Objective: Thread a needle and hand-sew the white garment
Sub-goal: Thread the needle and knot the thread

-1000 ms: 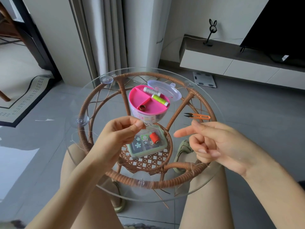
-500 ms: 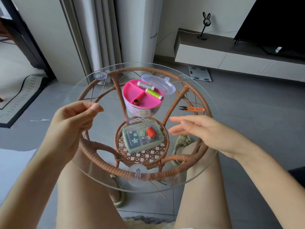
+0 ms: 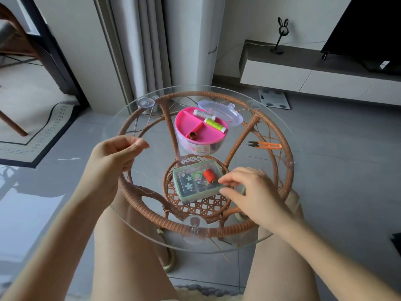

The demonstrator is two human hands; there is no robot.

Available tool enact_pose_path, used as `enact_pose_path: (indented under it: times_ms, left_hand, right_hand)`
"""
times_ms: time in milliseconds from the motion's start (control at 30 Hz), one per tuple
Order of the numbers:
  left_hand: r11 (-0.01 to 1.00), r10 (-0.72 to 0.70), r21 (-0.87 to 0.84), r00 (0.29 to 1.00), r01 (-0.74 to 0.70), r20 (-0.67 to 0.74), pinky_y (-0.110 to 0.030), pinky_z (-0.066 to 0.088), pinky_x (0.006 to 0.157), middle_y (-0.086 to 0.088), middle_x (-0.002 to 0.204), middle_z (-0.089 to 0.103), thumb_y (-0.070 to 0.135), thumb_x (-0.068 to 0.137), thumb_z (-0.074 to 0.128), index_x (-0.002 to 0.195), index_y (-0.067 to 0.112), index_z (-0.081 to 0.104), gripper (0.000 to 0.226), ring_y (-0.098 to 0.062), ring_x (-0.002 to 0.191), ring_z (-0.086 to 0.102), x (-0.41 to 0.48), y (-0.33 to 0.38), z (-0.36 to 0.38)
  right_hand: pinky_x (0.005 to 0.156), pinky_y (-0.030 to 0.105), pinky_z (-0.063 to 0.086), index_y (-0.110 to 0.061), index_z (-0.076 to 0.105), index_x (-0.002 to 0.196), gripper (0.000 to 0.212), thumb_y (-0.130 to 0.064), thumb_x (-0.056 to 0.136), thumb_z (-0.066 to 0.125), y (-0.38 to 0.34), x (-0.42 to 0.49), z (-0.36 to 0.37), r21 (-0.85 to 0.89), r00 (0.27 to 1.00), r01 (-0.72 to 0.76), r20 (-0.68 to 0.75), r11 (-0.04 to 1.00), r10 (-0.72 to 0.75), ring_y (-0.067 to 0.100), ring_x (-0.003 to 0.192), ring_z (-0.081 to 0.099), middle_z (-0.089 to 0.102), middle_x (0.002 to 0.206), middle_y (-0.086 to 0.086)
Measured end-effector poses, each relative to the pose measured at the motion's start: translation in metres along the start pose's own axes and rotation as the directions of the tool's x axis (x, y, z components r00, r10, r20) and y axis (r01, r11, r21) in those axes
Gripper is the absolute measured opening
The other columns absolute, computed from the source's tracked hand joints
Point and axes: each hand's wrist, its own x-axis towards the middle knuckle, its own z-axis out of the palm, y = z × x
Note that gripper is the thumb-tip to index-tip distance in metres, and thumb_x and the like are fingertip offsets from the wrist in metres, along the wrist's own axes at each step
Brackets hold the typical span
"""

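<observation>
- Thread spool in red [image 3: 210,175] lies on its side on the lid of the green kit box [image 3: 191,185], near the seated person's knees, within easy reach; the needle is too fine to make out, and I see no white garment on the tabletop [image 3: 152,161]
- right hand [image 3: 256,192] reaches low over the box with a loose, part-open grip; its fingertips [image 3: 221,181] are at the spool's near end and the thumb is by the box edge; it is not closed round anything that I can see
- left hand [image 3: 112,161] is raised over the glass with thumb and forefinger pressed in a tight pinch, as one would hold a thread end or a needle; I cannot tell whether anything is in that grip
- pink sewing box [image 3: 195,124], holding a grey spool [image 3: 202,114] and a lime spool [image 3: 216,124], stands further back, with its clear lid [image 3: 227,111] behind it; that leaves bare glass between the hands
- orange snips [image 3: 264,145] lie well right, close to the glass rim; a wide right elbow could, I judge, nudge them off; the left side has room for drawing thread out
</observation>
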Motion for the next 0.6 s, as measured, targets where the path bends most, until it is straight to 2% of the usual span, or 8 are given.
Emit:
enact_pose_path:
  times_ms: [100, 233, 433, 600]
  left_hand:
    - [1.0, -0.01, 0.001, 1.0, 0.01, -0.019, -0.021, 0.022, 0.052, 0.009, 0.051, 0.048, 0.023, 0.077, 0.064, 0.072, 0.015, 0.071, 0.011, -0.01, 0.055, 0.029, 0.0, -0.001, -0.001]
    - [0.999, -0.018, 0.049, 0.999, 0.02, -0.035, -0.022, 0.023, 0.054, 0.011, 0.049, 0.045, 0.019, 0.085, 0.063, 0.077, 0.013, 0.069, 0.012, -0.009, 0.053, 0.029, 0.001, -0.004, -0.003]
    - [0.996, -0.039, 0.084, 0.999, 0.041, -0.028, -0.022, 0.023, 0.054, 0.012, 0.048, 0.044, 0.022, 0.086, 0.063, 0.076, 0.014, 0.069, 0.014, -0.009, 0.053, 0.029, 0.003, -0.007, -0.004]
    - [0.995, -0.036, 0.097, 0.999, 0.038, -0.027, -0.02, 0.025, 0.052, 0.016, 0.046, 0.047, 0.021, 0.087, 0.063, 0.077, 0.014, 0.068, 0.013, -0.005, 0.051, 0.032, 0.004, -0.006, -0.006]
  right_hand:
    - [0.069, 0.028, 0.038, -0.016, 0.075, 0.084, 0.017, -0.023, 0.07, 0.083, -0.006, 0.004, 0.029, -0.137, 0.995, 0.083, -0.051, 0.987, -0.091, 0.017, 0.073, 0.06, 0.07, 0.08, -0.004]
    - [0.065, 0.028, 0.037, -0.019, 0.069, 0.066, 0.02, -0.022, 0.061, 0.089, -0.006, 0.001, 0.049, -0.248, 0.994, -0.004, -0.108, 0.969, -0.023, 0.016, 0.062, 0.058, 0.066, 0.066, -0.005]
    - [0.064, 0.035, 0.048, -0.016, 0.07, 0.072, 0.02, -0.022, 0.063, 0.088, -0.002, -0.001, 0.059, -0.251, 0.994, -0.077, -0.093, 0.965, 0.055, 0.019, 0.066, 0.06, 0.068, 0.072, -0.002]
    - [0.071, 0.035, 0.046, -0.013, 0.071, 0.08, 0.009, -0.021, 0.08, 0.075, -0.002, 0.012, 0.053, -0.202, 0.992, -0.066, -0.118, 0.977, 0.043, 0.023, 0.077, 0.061, 0.069, 0.08, 0.0]
